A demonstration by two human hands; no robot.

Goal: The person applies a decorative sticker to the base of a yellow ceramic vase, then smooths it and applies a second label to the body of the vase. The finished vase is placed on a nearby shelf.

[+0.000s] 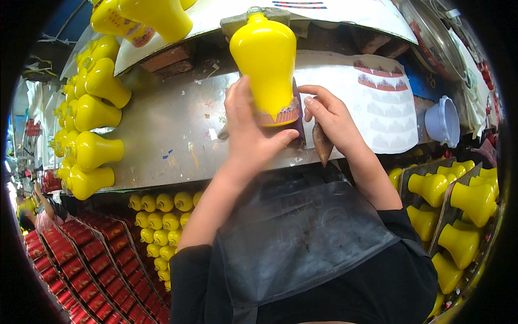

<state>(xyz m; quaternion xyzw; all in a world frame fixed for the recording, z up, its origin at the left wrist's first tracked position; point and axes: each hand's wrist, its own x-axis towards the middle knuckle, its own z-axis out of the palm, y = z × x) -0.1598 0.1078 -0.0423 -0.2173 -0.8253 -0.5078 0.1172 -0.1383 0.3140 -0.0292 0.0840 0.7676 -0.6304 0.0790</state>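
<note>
The person's left hand (pixel 248 127), slightly blurring, is spreading along the lower side of a glossy yellow bottle (pixel 265 62), with a patterned band (pixel 286 114) ringing its base. The right hand (pixel 330 114) is curling just beside it; a pointed brown tool (pixel 322 144) is showing underneath, though I'm not seeing whether it's gripped. More yellow bottles (pixel 99 113) are crowding the metal tabletop's (pixel 172 127) left end.

Remotely, I see the left hand (pixel 249 123) blurred, hiding part of the yellow bottle (pixel 264 59); beyond it leftward, upper bottles (pixel 157 20) are cut off.
</note>
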